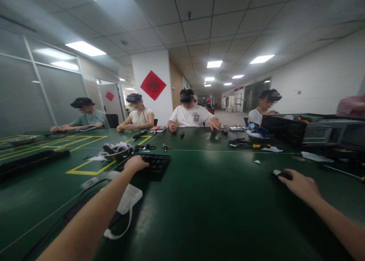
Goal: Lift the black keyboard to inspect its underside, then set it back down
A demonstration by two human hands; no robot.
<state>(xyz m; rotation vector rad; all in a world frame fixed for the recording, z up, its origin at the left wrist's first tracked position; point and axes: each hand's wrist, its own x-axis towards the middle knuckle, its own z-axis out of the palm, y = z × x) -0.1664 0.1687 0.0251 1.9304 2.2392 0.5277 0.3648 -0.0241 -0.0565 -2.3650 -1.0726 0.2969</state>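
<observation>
My left hand is at a black compartmented tray left of centre on the green table, its fingers closed around the tray's near left part. Far to the right, my right hand holds a small black object with a whitish mark, low over or on the tabletop. A metal bowl filled with dark and white items stands just beyond my left hand. Beneath my left forearm lie a white power bank-like block and a pale cable.
Several people sit across the green table. An open computer case stands at the right, near pliers, paper scraps and a screwdriver. A long black strip lies at the left, beside yellow tape outlines.
</observation>
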